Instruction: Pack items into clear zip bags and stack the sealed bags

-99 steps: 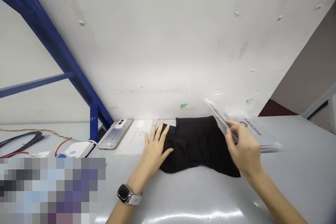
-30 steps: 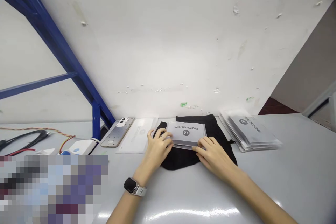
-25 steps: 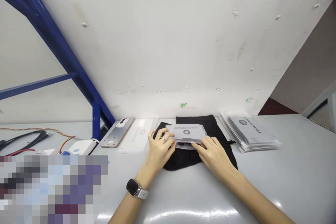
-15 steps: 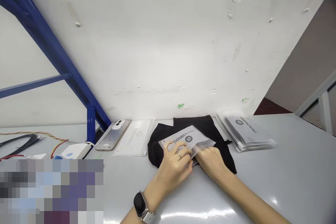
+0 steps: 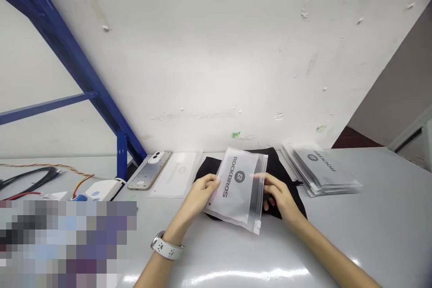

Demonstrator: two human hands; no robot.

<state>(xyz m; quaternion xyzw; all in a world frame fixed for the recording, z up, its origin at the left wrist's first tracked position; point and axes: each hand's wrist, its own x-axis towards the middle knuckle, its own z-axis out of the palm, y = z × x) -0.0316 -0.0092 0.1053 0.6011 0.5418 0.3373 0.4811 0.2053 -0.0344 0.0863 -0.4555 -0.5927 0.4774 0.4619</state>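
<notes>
I hold a frosted zip bag [image 5: 240, 189] printed ROCKBROS upright and turned on end above a folded black cloth [image 5: 283, 172] on the grey table [image 5: 371, 234]. My left hand [image 5: 199, 191] pinches the bag's left edge, fingers closed on it. My right hand [image 5: 278, 193] grips the right edge near the zip strip, fingers partly behind the bag. The bag hides most of the black cloth. A watch is on my left wrist.
A stack of the same bags [image 5: 320, 171] lies at the right by the wall. To the left lie another flat bag [image 5: 175, 173], a phone [image 5: 148, 176], a white device [image 5: 101, 189] and cables [image 5: 33, 180]. A blue metal frame [image 5: 84, 81] stands at the left.
My right hand took one bag from the right stack and laid it on the black cloth. Both hands then lifted it and turned it on end.
</notes>
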